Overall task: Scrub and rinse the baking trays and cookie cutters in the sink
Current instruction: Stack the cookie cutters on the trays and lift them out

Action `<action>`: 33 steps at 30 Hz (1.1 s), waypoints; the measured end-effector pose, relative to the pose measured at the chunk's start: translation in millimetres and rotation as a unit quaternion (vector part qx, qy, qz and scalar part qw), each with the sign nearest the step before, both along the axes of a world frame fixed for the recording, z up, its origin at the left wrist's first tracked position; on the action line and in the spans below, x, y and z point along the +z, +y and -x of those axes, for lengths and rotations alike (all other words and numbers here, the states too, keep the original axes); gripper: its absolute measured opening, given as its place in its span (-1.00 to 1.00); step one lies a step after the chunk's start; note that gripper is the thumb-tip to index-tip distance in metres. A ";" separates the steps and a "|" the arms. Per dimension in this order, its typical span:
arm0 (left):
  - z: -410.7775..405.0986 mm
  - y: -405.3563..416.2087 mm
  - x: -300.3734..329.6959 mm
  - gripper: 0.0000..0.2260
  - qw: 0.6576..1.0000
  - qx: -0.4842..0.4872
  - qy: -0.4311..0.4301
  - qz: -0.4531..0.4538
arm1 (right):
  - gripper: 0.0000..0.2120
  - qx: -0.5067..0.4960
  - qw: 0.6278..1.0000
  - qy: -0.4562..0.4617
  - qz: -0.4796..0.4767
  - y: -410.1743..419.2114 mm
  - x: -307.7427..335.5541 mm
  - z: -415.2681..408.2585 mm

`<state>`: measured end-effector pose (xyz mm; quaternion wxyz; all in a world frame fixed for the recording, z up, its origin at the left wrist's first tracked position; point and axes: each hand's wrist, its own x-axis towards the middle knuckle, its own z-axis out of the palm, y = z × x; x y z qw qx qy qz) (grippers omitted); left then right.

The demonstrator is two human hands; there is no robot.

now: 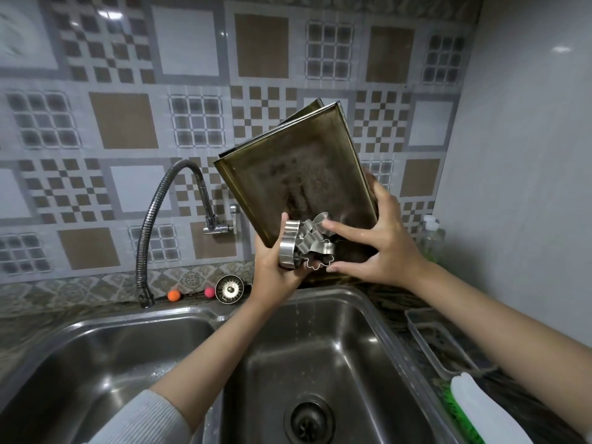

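On the left is the shiny steel double sink (96,347). Its left bowl looks wet, with nothing in it. Above it, the bendy silver tap hose (153,219) curves down from the tiled wall. No water comes out of it.

Behind the sink sit a small orange ball (174,295), a small pink ball (209,292) and a round metal sink strainer (229,289) leaning on the wall.

Next comes the left hand (275,270). It is curled around a bunch of shiny metal cookie cutters (304,245), holding them up against the bottom of the trays. One cutter is round with a wavy edge.

The dark brownish flat metal baking trays (298,174) stand tilted up over the right bowl. There seem to be two, one behind the other. The front one has dark, burnt-looking marks.

The right hand (381,238) has its fingers spread wide. It holds the right edge of the trays, and its first fingers reach to the cutters.

A thin line of drops falls into the right bowl, near the round black drain (309,421). So the things look wet.

Far right, a clear plastic box (439,341) and a white and green bottle (487,411) rest on the counter.

I think the washing is not finished, because the tray is not clean. No sponge or soap suds show, so the scrubbing and the last rinse may both be left.
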<state>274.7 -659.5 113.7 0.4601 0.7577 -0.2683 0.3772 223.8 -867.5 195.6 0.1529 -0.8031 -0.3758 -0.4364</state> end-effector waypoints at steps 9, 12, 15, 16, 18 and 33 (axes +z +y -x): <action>33.4 8.8 -15.5 -0.25 0.997 -0.004 0.078 -0.013 | -0.40 0.010 0.991 0.106 -0.084 2.7 -29.8 17.4; 47.9 20.5 -25.8 -0.26 0.988 -0.004 0.147 -0.043 | -0.39 0.011 0.970 0.201 -0.138 8.8 -57.8 20.3; 64.6 34.7 -35.6 -0.44 0.973 0.020 0.224 -0.057 | -0.39 -0.003 0.936 0.311 -0.166 21.7 -84.5 21.9; 70.6 39.9 -39.7 -0.52 0.964 0.027 0.260 -0.057 | -0.39 -0.007 0.925 0.339 -0.169 28.4 -93.5 22.3; 79.4 53.3 -52.7 -0.60 0.948 0.017 0.313 -0.057 | -0.38 -0.012 0.905 0.385 -0.183 43.0 -111.4 25.4; 188.9 290.1 -90.6 -0.67 0.854 0.000 0.518 -0.051 | -0.43 0.042 0.777 0.603 -0.176 278.2 -159.4 119.0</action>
